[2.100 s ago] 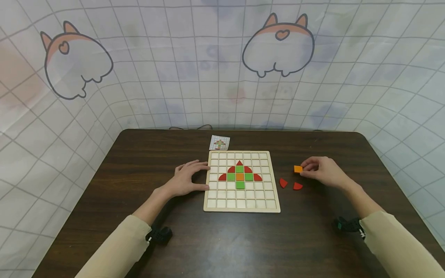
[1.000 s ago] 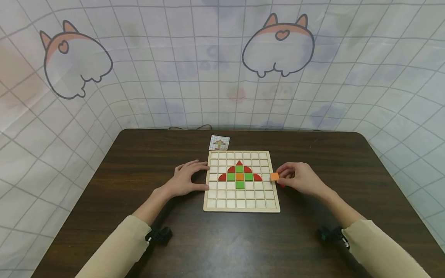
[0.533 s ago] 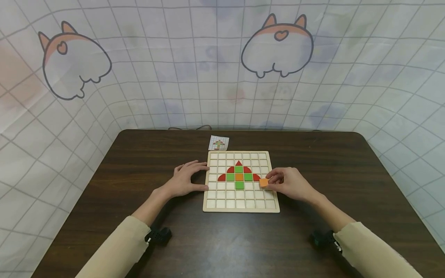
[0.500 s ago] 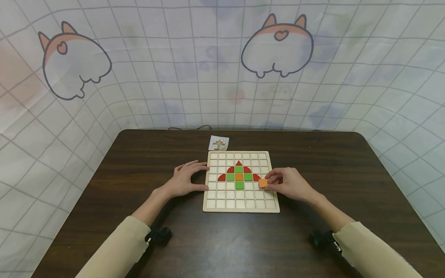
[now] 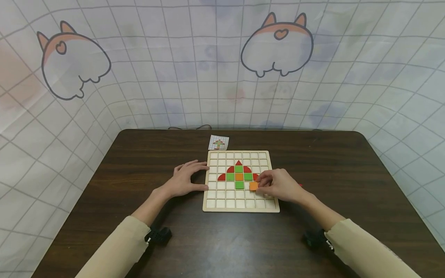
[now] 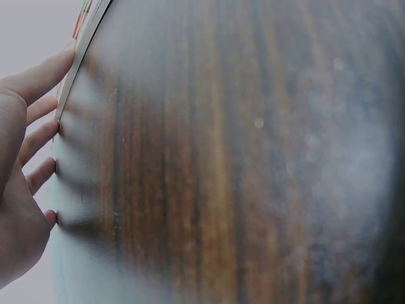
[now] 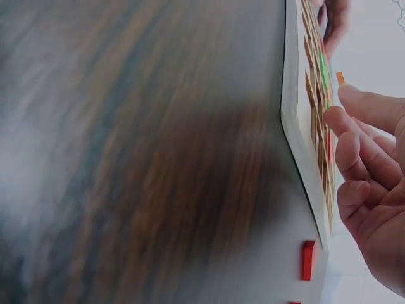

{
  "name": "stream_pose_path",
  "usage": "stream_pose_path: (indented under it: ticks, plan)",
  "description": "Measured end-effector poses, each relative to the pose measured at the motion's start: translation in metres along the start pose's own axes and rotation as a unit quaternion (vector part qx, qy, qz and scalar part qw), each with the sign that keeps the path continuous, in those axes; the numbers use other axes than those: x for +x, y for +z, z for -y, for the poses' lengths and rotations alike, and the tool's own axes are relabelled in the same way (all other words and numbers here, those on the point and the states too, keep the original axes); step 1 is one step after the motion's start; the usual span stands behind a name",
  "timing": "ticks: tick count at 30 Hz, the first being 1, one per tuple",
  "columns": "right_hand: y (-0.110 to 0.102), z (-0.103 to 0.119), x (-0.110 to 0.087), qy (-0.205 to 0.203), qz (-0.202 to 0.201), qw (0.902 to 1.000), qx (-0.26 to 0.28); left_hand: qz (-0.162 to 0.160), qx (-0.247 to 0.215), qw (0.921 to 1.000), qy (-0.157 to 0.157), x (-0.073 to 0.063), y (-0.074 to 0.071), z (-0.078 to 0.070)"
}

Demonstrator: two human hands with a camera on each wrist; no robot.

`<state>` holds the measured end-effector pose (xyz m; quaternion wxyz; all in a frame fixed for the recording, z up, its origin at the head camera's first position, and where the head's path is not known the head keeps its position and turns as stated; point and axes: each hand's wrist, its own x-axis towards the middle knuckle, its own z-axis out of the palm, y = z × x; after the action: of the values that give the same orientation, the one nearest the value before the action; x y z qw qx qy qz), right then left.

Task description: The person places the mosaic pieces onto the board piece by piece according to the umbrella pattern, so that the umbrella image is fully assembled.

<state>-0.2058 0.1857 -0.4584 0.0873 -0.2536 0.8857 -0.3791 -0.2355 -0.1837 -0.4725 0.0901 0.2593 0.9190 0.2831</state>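
Observation:
My right hand (image 5: 279,185) pinches an orange square tile (image 5: 253,186) above the right part of a wooden grid board (image 5: 241,210). In the right wrist view the orange tile (image 7: 340,78) juts past the thumb, raised off the board. The left hand (image 5: 184,179) touches the board's left edge with spread fingers and thumb. Set in the board are green squares, such as a green tile (image 5: 239,185), an orange centre tile (image 5: 239,177), a red triangle (image 5: 238,163) and red quarter-round pieces (image 5: 221,177). My right fingers partly cover the rightmost red piece.
A small pattern card (image 5: 218,143) lies behind the board's far left corner. Loose red pieces rest on the dark wooden table (image 5: 226,243) right of the board, mostly hidden by the right hand; one red piece (image 7: 308,259) shows in the right wrist view.
The right hand has carried the orange tile leftward from the table on the right to over the board. My left hand has stayed at the board's edge.

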Motion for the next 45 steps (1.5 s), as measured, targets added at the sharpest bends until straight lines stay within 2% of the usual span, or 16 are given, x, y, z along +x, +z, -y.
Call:
stream_pose_path:
  ticks: [18,25,33,45]
  plan:
    - [0.019,0.013,0.015,-0.030,0.034,0.9988,0.019,-0.002,0.004,1.0000,0.004,0.000,0.000,0.001]
    - [0.025,0.013,0.019,-0.037,0.044,0.9983,0.006,0.001,0.007,1.0000,0.001,0.001,0.001,0.001]
    - [0.026,0.013,0.021,-0.066,0.046,0.9967,-0.013,-0.004,0.004,1.0000,0.004,0.000,0.000,0.001]
    - [0.026,0.015,0.022,-0.063,0.054,0.9963,-0.020,0.000,0.001,1.0000,0.003,0.000,-0.001,0.000]
